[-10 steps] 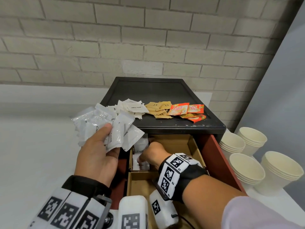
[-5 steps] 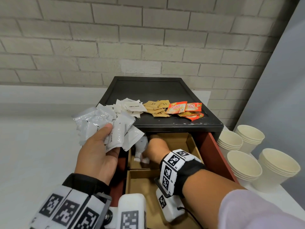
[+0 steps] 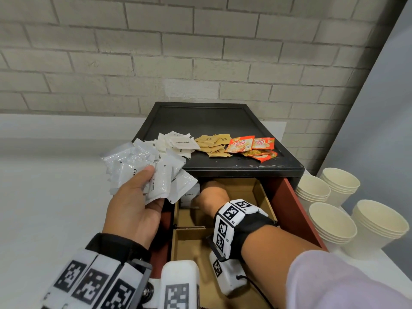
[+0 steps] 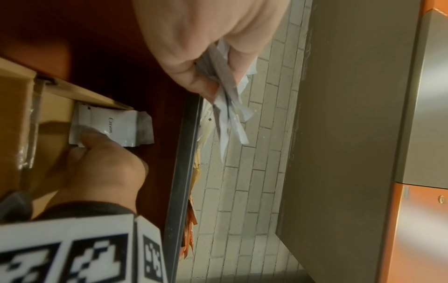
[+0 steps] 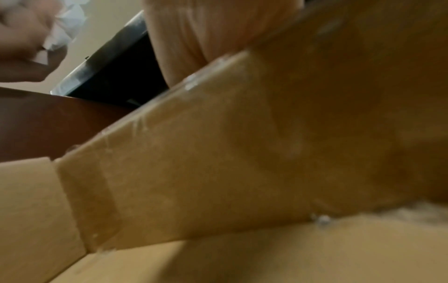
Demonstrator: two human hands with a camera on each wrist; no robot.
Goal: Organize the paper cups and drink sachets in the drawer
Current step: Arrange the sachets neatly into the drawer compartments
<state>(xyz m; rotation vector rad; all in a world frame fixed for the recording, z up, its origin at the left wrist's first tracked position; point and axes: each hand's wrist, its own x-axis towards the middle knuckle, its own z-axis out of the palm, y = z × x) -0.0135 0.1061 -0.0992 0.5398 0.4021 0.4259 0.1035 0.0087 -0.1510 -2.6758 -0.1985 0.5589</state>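
My left hand (image 3: 136, 204) grips a fanned bunch of white cream sachets (image 3: 160, 175) in front of the cabinet's left corner; the left wrist view shows its fingers (image 4: 206, 47) curled round them. My right hand (image 3: 210, 195) reaches into the back-left cardboard compartment of the open red-brown drawer (image 3: 289, 210). There it pinches one cream sachet (image 4: 114, 126), thumb on top. Several stacks of paper cups (image 3: 334, 221) stand on the counter to the right of the drawer.
The black cabinet top (image 3: 211, 121) carries white sugar sachets (image 3: 178, 142), brown sachets (image 3: 214, 144) and orange creamer sachets (image 3: 252, 146) near its front edge. A cardboard divider (image 5: 194, 153) fills the blurred right wrist view. A brick wall stands behind.
My right hand has moved a little deeper into the back-left compartment with the cream sachet. My left hand has kept its bunch in about the same place.
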